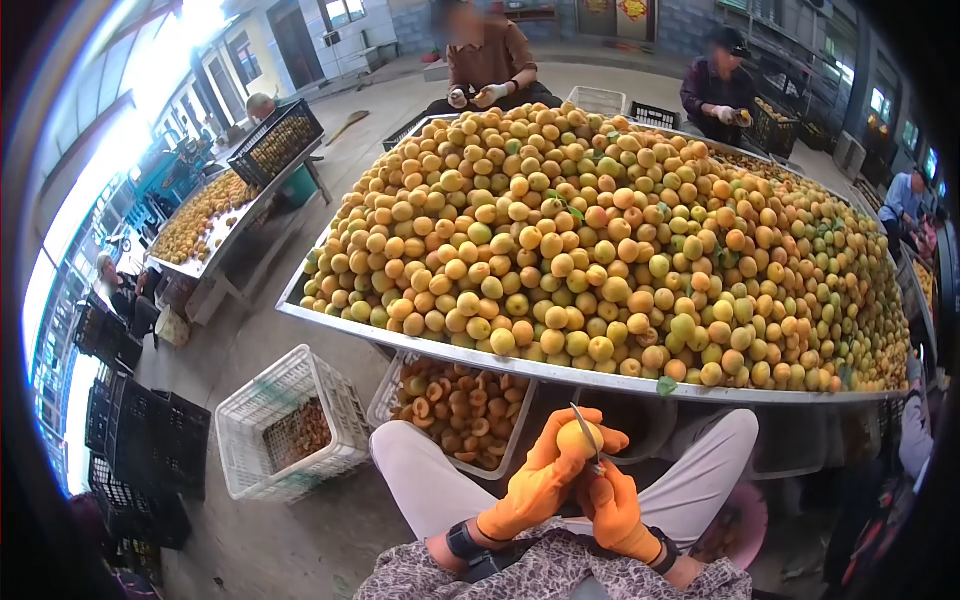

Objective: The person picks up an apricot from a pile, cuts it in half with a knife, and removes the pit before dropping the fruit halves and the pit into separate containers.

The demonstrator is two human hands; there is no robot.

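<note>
My left hand (550, 465), in an orange glove, holds a yellow apricot (578, 440) between thumb and fingers above my lap. Just right of it, my right hand (613, 505), also gloved in orange, is closed round a small knife (584, 424). The knife's blade points up and left and lies against the apricot. Beyond both hands, a large heap of yellow-orange apricots (560, 250) covers a metal-edged table (480, 358). Below the table's edge, a white crate (513, 440) holds cut apricot halves (465, 410).
A white basket (340, 425) with reddish scraps stands at the left. Black crates (155, 440) are stacked farther left. A pink basin (745, 525) is by my right leg. Across the table sit two people (490, 60) (715, 90). Another fruit table (200, 215) stands back left.
</note>
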